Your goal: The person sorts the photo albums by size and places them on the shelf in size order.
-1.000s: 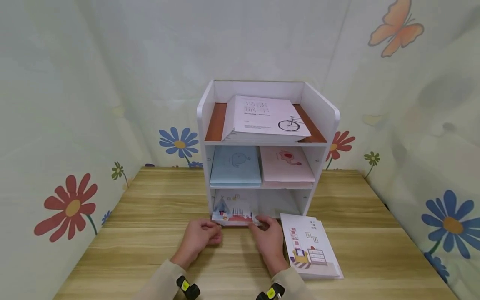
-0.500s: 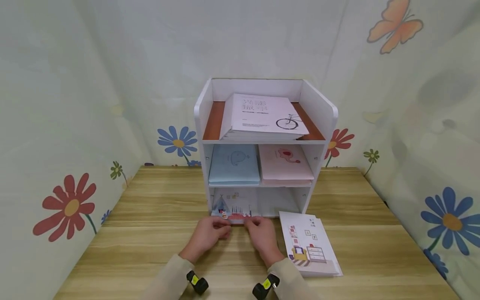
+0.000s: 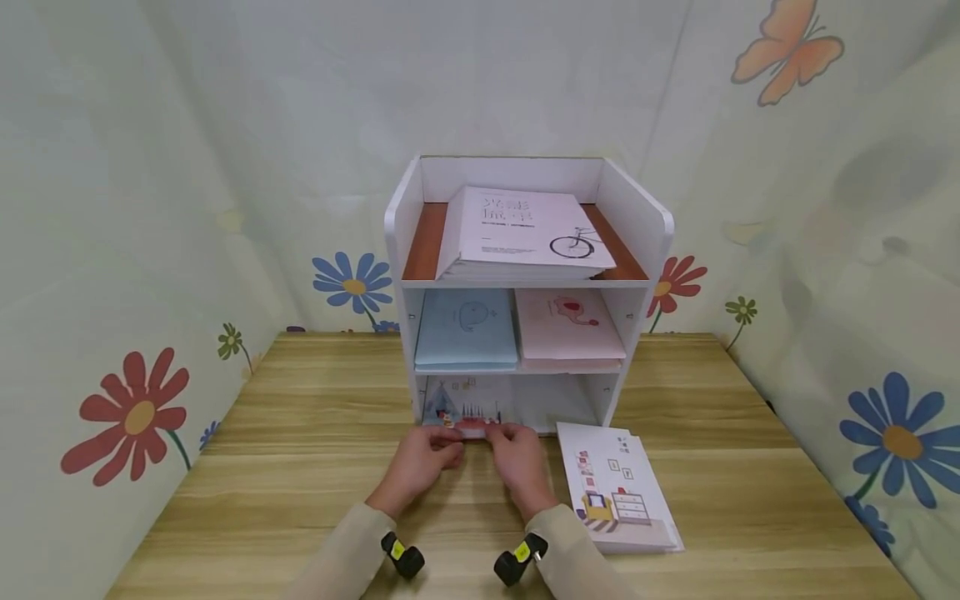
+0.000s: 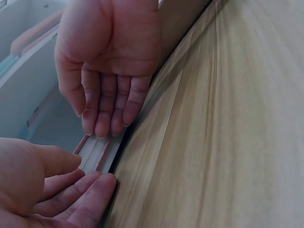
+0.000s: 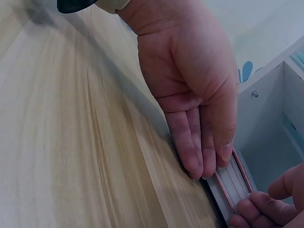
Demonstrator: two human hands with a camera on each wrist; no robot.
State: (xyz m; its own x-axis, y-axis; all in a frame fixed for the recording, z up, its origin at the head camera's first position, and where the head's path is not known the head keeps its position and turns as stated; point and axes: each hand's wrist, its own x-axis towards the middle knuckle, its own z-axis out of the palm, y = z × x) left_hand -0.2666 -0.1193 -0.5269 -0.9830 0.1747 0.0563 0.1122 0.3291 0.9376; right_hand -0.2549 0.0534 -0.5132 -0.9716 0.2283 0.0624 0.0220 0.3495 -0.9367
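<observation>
A small stack of illustrated booklets point(image 3: 474, 400) lies in the left half of the bottom shelf of a white desktop rack point(image 3: 399, 237). Its cover shows a blue tent and a red strip along the front. My left hand point(image 3: 422, 460) and right hand point(image 3: 519, 463) meet its front edge from either side. In the left wrist view, the extended fingertips of both hands rest against the pale, red-lined booklet edges point(image 4: 95, 153). The right wrist view shows the same contact, with my left hand point(image 5: 192, 90) above and part of my right hand point(image 5: 270, 206) at the lower corner.
More booklets point(image 3: 622, 492) lie on the wooden table point(image 3: 322, 392) at the rack's right front corner. Blue notebooks point(image 3: 465, 329) and pink notebooks point(image 3: 567, 325) fill the middle shelf. White books point(image 3: 525, 229) with a bicycle cover lie on top.
The stack has slid deeper into the bottom shelf, its front edge now near the rack's front. Both hands moved forward with it and closer together; the right hand shifted left along the edge.
</observation>
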